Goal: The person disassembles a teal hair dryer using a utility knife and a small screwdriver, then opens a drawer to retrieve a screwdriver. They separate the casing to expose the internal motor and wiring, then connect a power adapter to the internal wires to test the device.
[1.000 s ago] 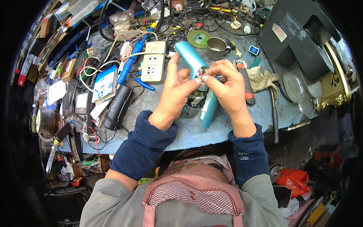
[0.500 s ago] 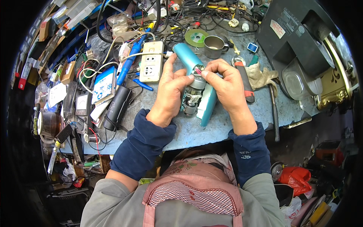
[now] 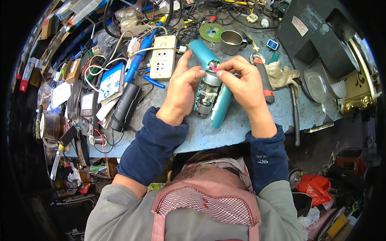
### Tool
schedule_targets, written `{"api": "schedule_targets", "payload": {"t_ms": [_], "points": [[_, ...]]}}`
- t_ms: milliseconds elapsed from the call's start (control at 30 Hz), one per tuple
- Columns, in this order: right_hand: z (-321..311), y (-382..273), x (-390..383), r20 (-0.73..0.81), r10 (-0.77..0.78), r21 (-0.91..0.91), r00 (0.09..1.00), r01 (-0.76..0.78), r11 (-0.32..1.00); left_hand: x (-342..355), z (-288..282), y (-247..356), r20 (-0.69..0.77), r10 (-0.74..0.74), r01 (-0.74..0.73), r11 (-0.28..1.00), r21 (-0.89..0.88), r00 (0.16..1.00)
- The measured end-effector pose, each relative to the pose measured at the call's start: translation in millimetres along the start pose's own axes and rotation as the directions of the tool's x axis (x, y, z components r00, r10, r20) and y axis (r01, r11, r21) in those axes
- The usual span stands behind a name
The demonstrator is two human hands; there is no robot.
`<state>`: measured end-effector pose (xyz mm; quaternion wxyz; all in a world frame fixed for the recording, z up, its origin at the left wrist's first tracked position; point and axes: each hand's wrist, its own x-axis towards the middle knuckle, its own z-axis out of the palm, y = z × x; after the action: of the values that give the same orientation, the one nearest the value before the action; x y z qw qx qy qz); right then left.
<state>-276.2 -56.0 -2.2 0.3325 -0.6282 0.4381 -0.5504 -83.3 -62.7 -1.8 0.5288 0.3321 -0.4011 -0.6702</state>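
A teal handheld appliance, perhaps a hair dryer (image 3: 201,52), lies opened, its metal motor assembly (image 3: 207,98) exposed and a loose teal shell half (image 3: 221,112) alongside. My left hand (image 3: 181,90) is closed round the appliance's left side, thumb near the top of the motor. With thumb and forefinger my right hand (image 3: 243,86) pinches a small pink piece (image 3: 214,67) at the housing's neck; whether it is a wire or sleeve I cannot tell.
Left are a power strip (image 3: 161,60), black cylinder (image 3: 124,106), blue tool (image 3: 136,60) and tangled cables. Behind are a green disc (image 3: 211,33) and metal cup (image 3: 230,43). Right are pliers (image 3: 265,84), gloves (image 3: 281,76) and a dark machine (image 3: 309,40). The bench's front edge (image 3: 221,141) is near.
More of the motor assembly and the pink piece shows between my hands than one second ago. The whole view has shifted slightly; my right hand keeps its pinch.
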Motion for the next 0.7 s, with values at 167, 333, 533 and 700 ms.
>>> {"api": "schedule_targets", "payload": {"t_ms": [167,333,533,700], "points": [[-1.2,3.9,0.2,0.010,0.040,0.007,0.999,-0.040,0.999,1.3,0.6,0.4,-0.015,-0.029,0.029,0.999,-0.047,0.999],[-1.0,11.3,0.8,0.020,0.108,0.070,0.994,-0.109,0.992,2.6,1.5,-0.1,-0.014,-0.047,0.045,0.996,-0.079,0.999],[-0.6,9.3,0.3,0.053,0.179,0.131,0.982,-0.185,0.974,2.0,1.5,1.1,-0.024,-0.069,0.067,0.995,-0.070,0.997],[1.1,6.8,1.2,0.065,0.197,0.151,0.978,-0.205,0.967,6.5,-0.9,-2.4,-0.030,-0.073,0.070,0.994,-0.087,0.997]]}}
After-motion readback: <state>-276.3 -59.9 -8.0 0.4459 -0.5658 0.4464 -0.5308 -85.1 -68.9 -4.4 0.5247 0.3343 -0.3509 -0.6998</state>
